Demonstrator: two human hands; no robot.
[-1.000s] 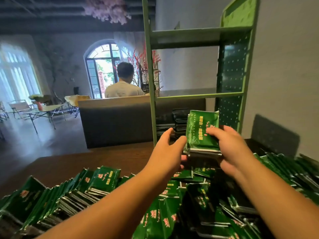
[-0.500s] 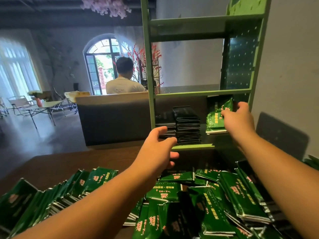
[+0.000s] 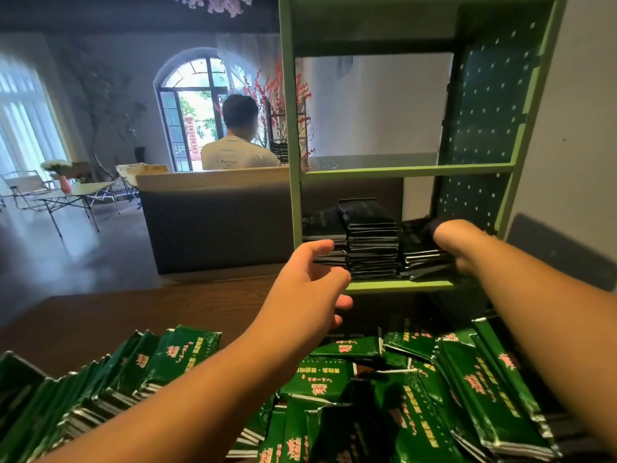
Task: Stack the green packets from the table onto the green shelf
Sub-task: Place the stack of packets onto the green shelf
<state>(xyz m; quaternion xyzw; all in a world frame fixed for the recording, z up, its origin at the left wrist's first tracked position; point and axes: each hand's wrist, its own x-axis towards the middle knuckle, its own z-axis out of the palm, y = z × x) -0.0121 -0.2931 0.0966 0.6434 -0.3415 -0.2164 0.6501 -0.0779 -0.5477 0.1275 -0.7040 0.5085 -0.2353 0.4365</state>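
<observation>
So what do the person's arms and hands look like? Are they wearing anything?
Both arms are bare all the way to the bottom edge of the picture: no sleeves, gloves, watch or bracelets show. The left hand is bare, and no ring shows on the fingers in view. The right hand reaches into the dark shelf, so its fingers are hidden in shadow and I can't tell what is on them.

packets [image 3: 337, 379]: dark green, pink-and-yellow print; shelf [image 3: 407, 170]: light green, white-dotted side panel; table [image 3: 150, 315]: dark brown
</observation>
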